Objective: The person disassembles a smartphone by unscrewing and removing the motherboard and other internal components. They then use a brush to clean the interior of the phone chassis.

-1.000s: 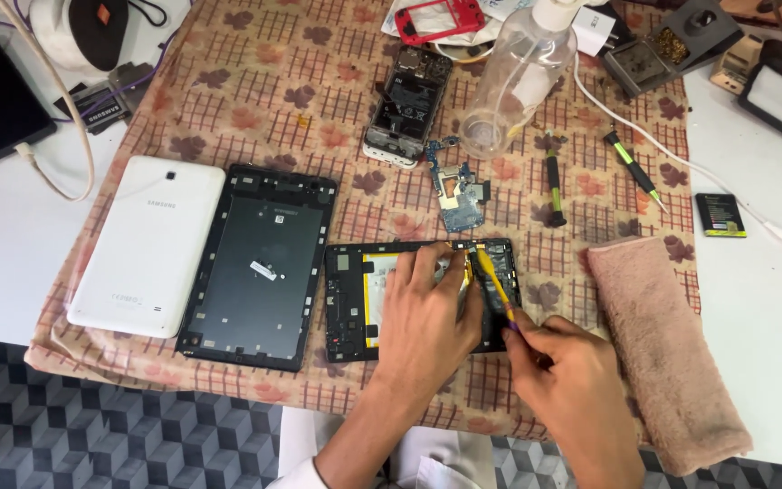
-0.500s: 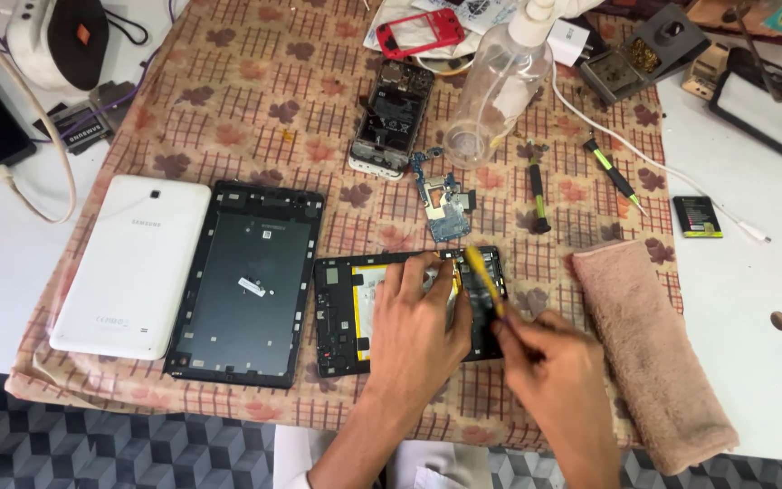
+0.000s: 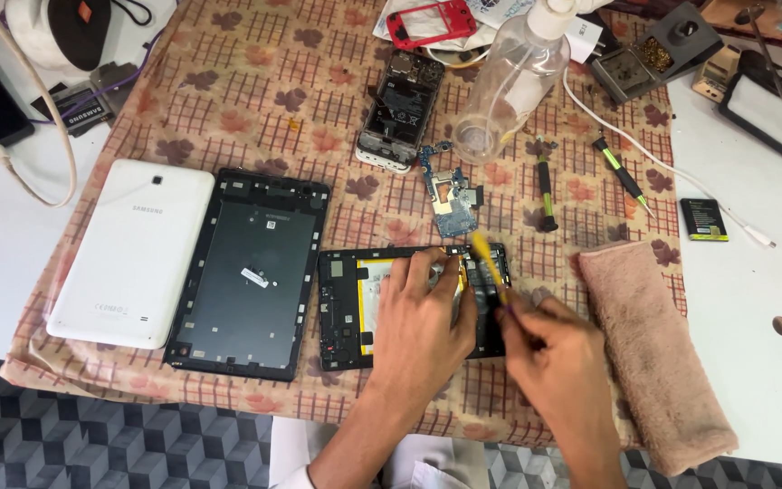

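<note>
An opened small tablet (image 3: 346, 308) with a yellowish battery lies on the patterned cloth (image 3: 255, 100). My left hand (image 3: 423, 317) presses flat on the tablet's middle, fingers spread over the battery. My right hand (image 3: 554, 358) sits at the tablet's right end and grips a yellow-handled tool (image 3: 489, 263), whose handle slants up and to the left above the frame's upper right corner. The tool's tip is hidden by my fingers.
Left of the tablet lie a black back frame (image 3: 251, 272) and a white back cover (image 3: 133, 249). Beyond it lie a small circuit board (image 3: 450, 195), an opened phone (image 3: 402, 109), a clear bottle (image 3: 509, 81) and two screwdrivers (image 3: 545, 190). A pink towel (image 3: 653, 344) lies at the right.
The view has shifted slightly. My left hand stays on the tablet. My right hand keeps working the yellow tool at the tablet's right end, with its handle now tilted a bit differently.
</note>
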